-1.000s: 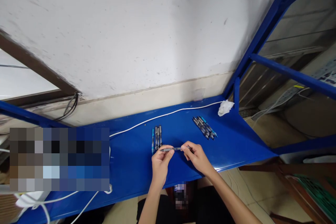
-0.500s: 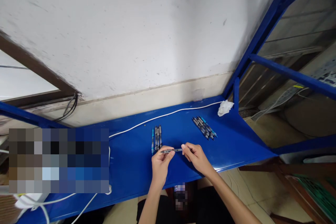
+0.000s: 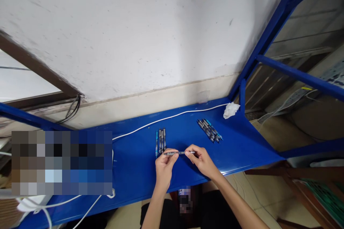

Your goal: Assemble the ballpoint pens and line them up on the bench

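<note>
A slim grey pen (image 3: 181,152) is held level over the front part of the blue table. My left hand (image 3: 166,161) pinches its left end between thumb and fingers. At its right end, the fingers of my right hand (image 3: 197,157) are closed on it. Just behind my left hand lies a row of several pens (image 3: 162,137), the leftmost one (image 3: 156,141) light blue. Another group of several pens (image 3: 208,130) lies slanted further right, with a light blue one along its right side.
The blue table (image 3: 129,175) meets a white wall (image 3: 134,35). A white cable (image 3: 161,119) runs along its back to a crumpled white tissue (image 3: 231,110). Blue frame bars (image 3: 271,39) rise at the right. A blurred-out patch covers the left end.
My right fingers have shifted slightly left along the pen, and its right end now shows beneath them. My left hand has hardly moved.
</note>
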A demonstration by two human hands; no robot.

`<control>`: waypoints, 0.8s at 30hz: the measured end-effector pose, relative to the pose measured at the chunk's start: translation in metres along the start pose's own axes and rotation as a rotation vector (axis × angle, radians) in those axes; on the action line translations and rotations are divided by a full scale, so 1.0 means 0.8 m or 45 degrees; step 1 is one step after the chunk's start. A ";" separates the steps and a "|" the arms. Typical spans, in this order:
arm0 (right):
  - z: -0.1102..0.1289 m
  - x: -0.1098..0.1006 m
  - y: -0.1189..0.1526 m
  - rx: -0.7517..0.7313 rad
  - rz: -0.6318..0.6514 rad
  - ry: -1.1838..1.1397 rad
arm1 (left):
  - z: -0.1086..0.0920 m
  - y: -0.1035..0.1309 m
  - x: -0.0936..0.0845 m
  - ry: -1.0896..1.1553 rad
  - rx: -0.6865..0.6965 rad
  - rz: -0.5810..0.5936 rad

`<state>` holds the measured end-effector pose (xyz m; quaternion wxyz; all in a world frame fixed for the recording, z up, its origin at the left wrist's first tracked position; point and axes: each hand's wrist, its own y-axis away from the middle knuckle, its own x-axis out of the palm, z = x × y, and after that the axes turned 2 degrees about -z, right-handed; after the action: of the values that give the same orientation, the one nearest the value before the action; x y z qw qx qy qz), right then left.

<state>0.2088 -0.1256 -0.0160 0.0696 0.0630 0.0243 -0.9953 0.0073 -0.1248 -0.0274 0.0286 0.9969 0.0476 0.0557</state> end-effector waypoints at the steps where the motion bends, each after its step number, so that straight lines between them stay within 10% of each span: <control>1: 0.000 -0.001 0.000 -0.001 0.001 0.012 | -0.001 0.000 0.000 0.000 0.006 0.002; 9: -0.009 -0.004 -0.005 0.059 -0.154 -0.307 | -0.006 0.001 0.001 -0.016 0.054 0.128; 15: -0.001 -0.022 -0.035 0.172 -0.472 -1.189 | -0.004 0.001 0.001 0.113 0.030 0.003; 24: 0.017 -0.038 -0.121 0.140 -0.237 -1.934 | 0.004 0.001 0.001 0.211 0.007 -0.073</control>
<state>0.2230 -0.0266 0.0051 -0.0200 -0.6371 -0.0743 -0.7670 0.0085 -0.1253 -0.0302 0.0235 0.9872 0.0784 0.1369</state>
